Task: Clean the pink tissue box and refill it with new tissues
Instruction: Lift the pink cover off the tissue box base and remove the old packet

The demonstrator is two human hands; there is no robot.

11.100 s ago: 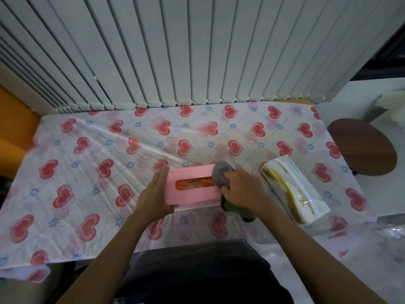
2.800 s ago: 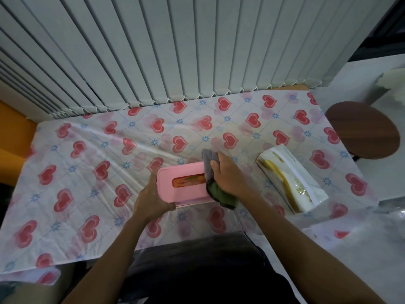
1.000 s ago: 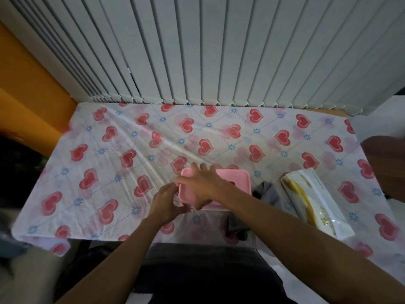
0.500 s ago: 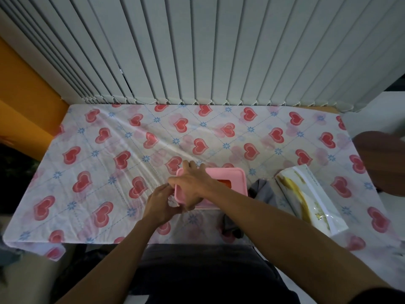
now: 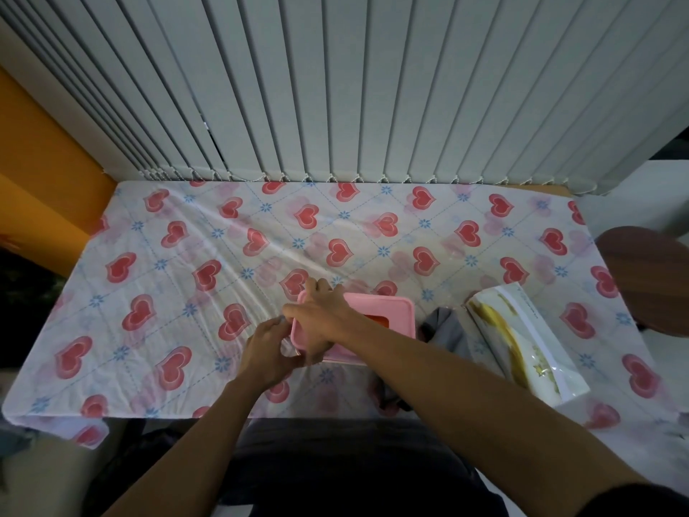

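The pink tissue box (image 5: 387, 311) lies on the heart-patterned tablecloth (image 5: 223, 255) near the table's front edge, its slot showing orange. My right hand (image 5: 320, 319) reaches across and grips the box's left end from above. My left hand (image 5: 266, 350) curls against the same left end from the front-left side. A grey-green cloth (image 5: 445, 332) lies loose just right of the box. The new tissue pack (image 5: 522, 343), white with yellow print, lies further right, angled.
Grey vertical blinds (image 5: 335, 87) hang along the table's far edge. A round brown stool (image 5: 648, 278) stands off the right side. An orange wall (image 5: 33, 151) is at the left. My dark-clothed lap (image 5: 335, 468) sits at the front edge.
Earlier my right hand wiped the box with the cloth. The cloth now lies on the table, and my right hand has crossed to the box's left end beside my left hand.
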